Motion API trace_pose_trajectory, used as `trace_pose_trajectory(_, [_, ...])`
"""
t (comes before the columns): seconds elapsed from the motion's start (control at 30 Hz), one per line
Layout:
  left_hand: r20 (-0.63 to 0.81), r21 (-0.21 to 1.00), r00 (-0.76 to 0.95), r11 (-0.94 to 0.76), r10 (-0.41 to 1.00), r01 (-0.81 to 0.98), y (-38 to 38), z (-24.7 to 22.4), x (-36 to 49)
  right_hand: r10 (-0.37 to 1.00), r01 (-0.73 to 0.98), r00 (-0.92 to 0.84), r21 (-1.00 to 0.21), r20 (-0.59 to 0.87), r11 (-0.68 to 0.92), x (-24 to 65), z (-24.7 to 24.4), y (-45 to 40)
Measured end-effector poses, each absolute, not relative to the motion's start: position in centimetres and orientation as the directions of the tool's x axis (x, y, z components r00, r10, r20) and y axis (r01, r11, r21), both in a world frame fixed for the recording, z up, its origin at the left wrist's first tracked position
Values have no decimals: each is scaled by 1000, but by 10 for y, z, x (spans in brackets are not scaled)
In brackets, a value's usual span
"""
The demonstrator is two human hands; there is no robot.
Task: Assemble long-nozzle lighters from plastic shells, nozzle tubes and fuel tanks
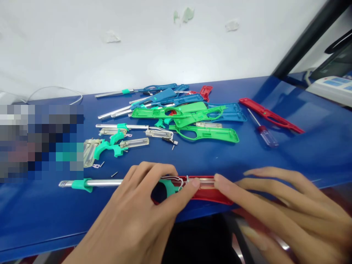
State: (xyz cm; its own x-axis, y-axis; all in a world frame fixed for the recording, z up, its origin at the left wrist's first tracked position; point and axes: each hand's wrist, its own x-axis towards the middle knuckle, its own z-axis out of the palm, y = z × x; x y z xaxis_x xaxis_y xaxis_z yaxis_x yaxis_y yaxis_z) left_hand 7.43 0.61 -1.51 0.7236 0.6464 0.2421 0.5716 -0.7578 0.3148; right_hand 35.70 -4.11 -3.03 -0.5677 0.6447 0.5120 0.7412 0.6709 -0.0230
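Observation:
A red lighter handle half (213,196) lies at the table's front edge, its hollow side up. My left hand (143,205) grips it, fingers over the far side and thumb on the clear fuel tank (206,183) seated inside. My right hand (286,209) touches the tank's right end with the index fingertip, while its other fingers are stretched apart. Out to the left runs the silver lighter tube (106,183), carrying a teal piece (83,185). A teal trigger (170,187) and thin white wires (177,179) show beside my left thumb.
Green handle halves (210,132), blue handle halves (227,111) and several metal tubes lie piled behind my hands. Clear tanks (134,142) and teal triggers (102,147) are at left. A screwdriver (266,136) rests beside a red half (271,114). A pixelated patch covers the far left.

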Motion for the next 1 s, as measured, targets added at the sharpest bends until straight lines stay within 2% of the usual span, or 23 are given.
trace_pose_trajectory(0.23, [219, 392, 686, -706, 694, 590, 5, -15, 75, 597, 695, -611, -9, 520, 719, 354, -11, -25])
trace_pose_trajectory(0.37, [243, 390, 647, -683, 723, 618, 5, -17, 76, 522, 644, -669, 61, 530, 763, 351, -5, -14])
trace_pose_trajectory(0.57, [315, 387, 582, -662, 749, 642, 2, -16, 78, 528, 648, -681, 80, 508, 757, 351, -4, -13])
trace_pose_trajectory(0.7, [314, 386, 570, -650, 760, 654, 2, -16, 79, 581, 671, -632, -13, 513, 741, 354, -7, -12])
trace_pose_trajectory(0.87, [300, 390, 572, -646, 763, 656, 3, -18, 78, 646, 740, -428, -164, 632, 652, 357, -14, -6])
trace_pose_trajectory(1.0, [314, 372, 590, -668, 744, 645, 3, -17, 81, 669, 790, -302, -215, 679, 575, 359, -17, 2])
